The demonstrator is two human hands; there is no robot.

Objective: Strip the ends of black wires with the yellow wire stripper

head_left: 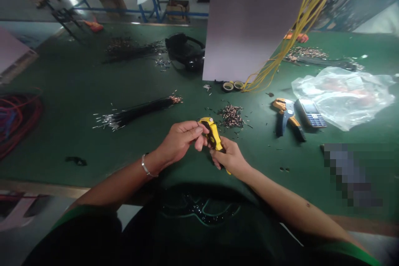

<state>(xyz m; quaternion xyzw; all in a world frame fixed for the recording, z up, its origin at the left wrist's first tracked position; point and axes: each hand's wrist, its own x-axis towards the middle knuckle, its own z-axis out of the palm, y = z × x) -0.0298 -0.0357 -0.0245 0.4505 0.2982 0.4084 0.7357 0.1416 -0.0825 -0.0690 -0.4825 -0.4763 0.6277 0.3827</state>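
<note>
My right hand [230,157] is wrapped round the handles of a yellow and black wire stripper [214,134], whose head points up and to the left. At that head, the fingers of my left hand [183,139] are pinched together on what looks like a thin dark wire [198,124]; most of it is hidden by the fingers. Just beyond the tool lies a pile of short black wire pieces with copper-coloured ends [231,116]. To the left, a bundle of black wires [143,109] rests on the green tabletop [77,91], copper ends pointing right and pale tips left.
Right of the pile are an orange and blue hand tool [286,115], a keypad phone [311,113] and a clear plastic bag [346,91]. A pale upright panel [243,20], yellow wires [293,41] and tape rolls [228,87] stand behind. Red cable coils [18,120] lie far left.
</note>
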